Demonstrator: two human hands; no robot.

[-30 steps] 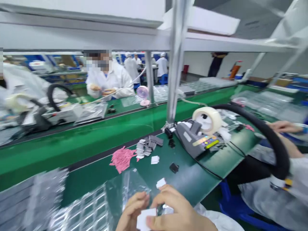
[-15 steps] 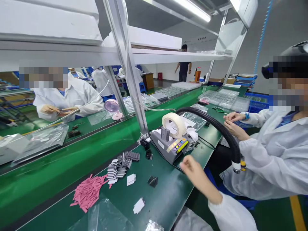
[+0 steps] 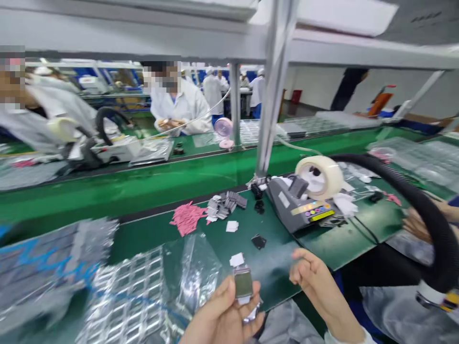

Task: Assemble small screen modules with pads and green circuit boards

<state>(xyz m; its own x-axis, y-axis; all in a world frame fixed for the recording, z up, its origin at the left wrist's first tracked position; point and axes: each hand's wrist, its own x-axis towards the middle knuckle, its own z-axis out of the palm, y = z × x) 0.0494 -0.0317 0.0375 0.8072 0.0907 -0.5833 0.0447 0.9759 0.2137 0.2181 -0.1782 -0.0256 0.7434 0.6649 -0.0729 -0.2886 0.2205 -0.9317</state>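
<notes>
My left hand [image 3: 224, 310] is closed on a small display screen [image 3: 244, 284], a flat square with a grey-green face, gripped by its sides between thumb and fingers. My right hand [image 3: 310, 277] hovers to the right over the bench edge, its fingers curled together. Whether anything small sits between its fingertips I cannot make out. Just beyond the display lies a white card piece [image 3: 236, 260]. Farther back are more white pieces [image 3: 232, 226] and some dark square pieces [image 3: 258, 241] on the green bench top.
A grey tape dispenser [image 3: 297, 210] carries a large cream tape roll [image 3: 319, 177]. Pink strips [image 3: 188, 218] and grey-white pieces [image 3: 225, 204] lie piled behind. Left are a clear bag [image 3: 199, 267] and a compartment tray [image 3: 125, 296]. A black hose [image 3: 405, 191] arches at right, near a co-worker's hands.
The view has swung left and down. My left hand with the display has come into view. My right hand stays curled and now appears lower beside it.
</notes>
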